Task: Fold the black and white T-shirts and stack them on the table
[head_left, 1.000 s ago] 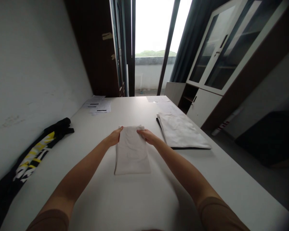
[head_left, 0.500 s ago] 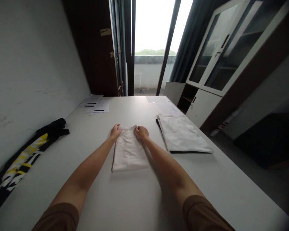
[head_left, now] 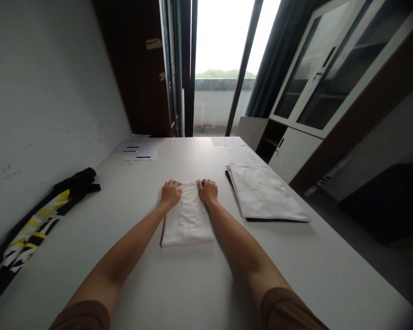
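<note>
A folded white garment (head_left: 187, 224) lies flat on the table in front of me, its gathered far edge toward the window. My left hand (head_left: 171, 193) rests over its far left corner, fingers bent and pressed onto the cloth. At the far right corner, my right hand (head_left: 208, 190) has its fingers curled around the edge; part of the cloth there is hidden beneath them. To the right lies a larger folded white cloth (head_left: 268, 192), with a dark layer showing under its edges.
A black garment with yellow and white print (head_left: 37, 224) lies along the wall at the left. Papers (head_left: 139, 149) sit at the table's far left, and more sheets (head_left: 239, 149) at its far right. The white table (head_left: 179, 284) has its right edge beside a cabinet (head_left: 292, 149).
My left hand has shifted inward from the garment's far left corner edge, its fingers now over the top. My right hand stays at the right corner, turned slightly. The view has moved a little.
</note>
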`<state>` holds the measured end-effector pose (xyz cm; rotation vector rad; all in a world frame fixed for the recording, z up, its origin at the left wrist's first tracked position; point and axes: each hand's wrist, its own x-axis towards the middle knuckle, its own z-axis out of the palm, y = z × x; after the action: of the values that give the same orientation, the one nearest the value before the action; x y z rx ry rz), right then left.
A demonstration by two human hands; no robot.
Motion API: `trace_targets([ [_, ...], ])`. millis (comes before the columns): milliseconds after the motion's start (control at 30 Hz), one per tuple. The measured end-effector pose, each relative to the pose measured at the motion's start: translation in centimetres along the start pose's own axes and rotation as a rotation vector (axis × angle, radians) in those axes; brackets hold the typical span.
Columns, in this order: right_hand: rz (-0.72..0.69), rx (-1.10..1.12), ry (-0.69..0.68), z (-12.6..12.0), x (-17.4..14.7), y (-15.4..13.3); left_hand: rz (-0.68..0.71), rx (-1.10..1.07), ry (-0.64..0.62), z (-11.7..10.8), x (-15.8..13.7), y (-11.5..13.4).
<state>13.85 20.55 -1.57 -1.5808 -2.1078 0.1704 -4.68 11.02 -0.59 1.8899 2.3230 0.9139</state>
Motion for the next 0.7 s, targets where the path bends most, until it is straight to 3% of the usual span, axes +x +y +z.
trace_targets([
  [167, 0.045, 0.057, 0.015, -0.2, 0.0, 0.3, 0.159, 0.102, -0.169, 0.9, -1.9, 1.8],
  [267, 0.024, 0.120, 0.061, -0.9, -0.3, 0.2, 0.128, 0.200, -0.274, 1.5, -2.0, 1.8],
  [367, -0.101, 0.157, 0.137, -1.5, -0.8, -0.3, 0.097, 0.229, -0.329, 1.9, -1.5, 1.4],
  [500, -0.335, 0.148, -0.018, -1.2, -1.8, -1.5, 0.106, 0.224, -0.321, 2.5, -1.0, 0.8],
  [700, -0.298, 0.017, -0.237, 0.3, -2.6, -1.8, 0.057, 0.152, -0.250, 3.1, 0.1, -0.8],
])
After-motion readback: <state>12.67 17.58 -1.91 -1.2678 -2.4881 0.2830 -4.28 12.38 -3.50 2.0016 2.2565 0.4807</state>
